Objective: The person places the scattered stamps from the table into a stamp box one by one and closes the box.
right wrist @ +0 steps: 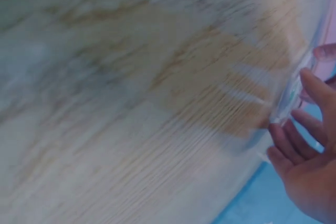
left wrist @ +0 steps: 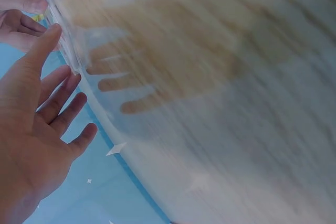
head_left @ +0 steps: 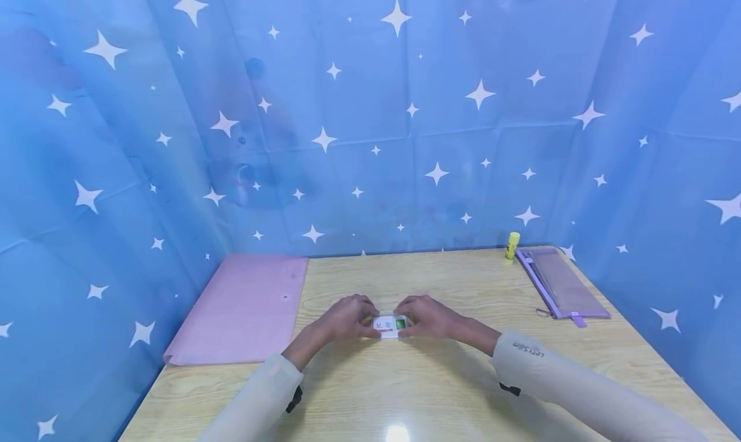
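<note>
A small flat white packet (head_left: pixel 384 326) with a green patch and red print lies between my two hands, low over the middle of the wooden table. My left hand (head_left: pixel 347 316) pinches its left end between thumb and fingers. At the opposite end, my right hand (head_left: pixel 428 316) holds it the same way. The left wrist view shows the packet (left wrist: pixel 68 43) edge-on, with clear plastic along it and the left thumb against one face. From the right wrist, its clear edge (right wrist: pixel 287 98) appears between the right thumb and fingertips. What is inside cannot be made out.
A pink folder (head_left: pixel 243 307) lies flat on the table's left side. At the back right stands a yellow glue stick (head_left: pixel 512 247), beside a purple zip pouch (head_left: pixel 564 284). Blue star-patterned curtain (head_left: pixel 370 120) surrounds the table (head_left: pixel 370 390) at the back and sides.
</note>
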Tool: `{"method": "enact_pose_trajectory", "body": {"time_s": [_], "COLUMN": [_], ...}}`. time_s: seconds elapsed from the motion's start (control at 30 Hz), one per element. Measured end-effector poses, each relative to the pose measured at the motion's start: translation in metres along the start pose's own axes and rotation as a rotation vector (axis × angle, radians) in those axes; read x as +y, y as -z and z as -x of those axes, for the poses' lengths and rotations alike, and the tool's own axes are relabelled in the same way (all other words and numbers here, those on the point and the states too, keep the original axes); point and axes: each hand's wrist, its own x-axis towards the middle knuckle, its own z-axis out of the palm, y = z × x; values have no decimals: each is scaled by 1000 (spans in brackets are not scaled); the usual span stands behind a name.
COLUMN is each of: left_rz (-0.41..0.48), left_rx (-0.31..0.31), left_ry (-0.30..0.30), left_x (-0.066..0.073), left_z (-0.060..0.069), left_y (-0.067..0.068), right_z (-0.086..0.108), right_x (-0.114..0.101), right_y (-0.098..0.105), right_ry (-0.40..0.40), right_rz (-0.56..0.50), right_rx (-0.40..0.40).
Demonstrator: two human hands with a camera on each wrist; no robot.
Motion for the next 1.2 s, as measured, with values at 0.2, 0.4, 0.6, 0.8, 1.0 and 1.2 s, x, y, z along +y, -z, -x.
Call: {"method": "enact_pose_trajectory", "body": {"time_s": [0.2, 0.4, 0.6, 0.8, 1.0, 1.2], "left_rz": [11, 19, 24, 28, 34, 32], "left_rx": [0, -12, -19, -14, -19, -23], "left_ry": [-1, 1, 3, 6, 5, 7], "left_x": [0, 0, 1, 2, 2, 3], "left_z": [0, 1, 2, 1, 1, 2], "left_y": [-2, -2, -3, -1, 0, 0], "right_z": [1, 2, 3, 2, 2, 1], "right_x": [2, 1, 1, 1, 3, 1], "right_y": [-2, -1, -3, -1, 0, 0], "right_ry": [-19, -9, -5, 2, -14, -17], "right_rz": [-27, -48, -52, -24, -37, -61], "right_rx": [-7, -8, -19, -19, -36, -40]}}
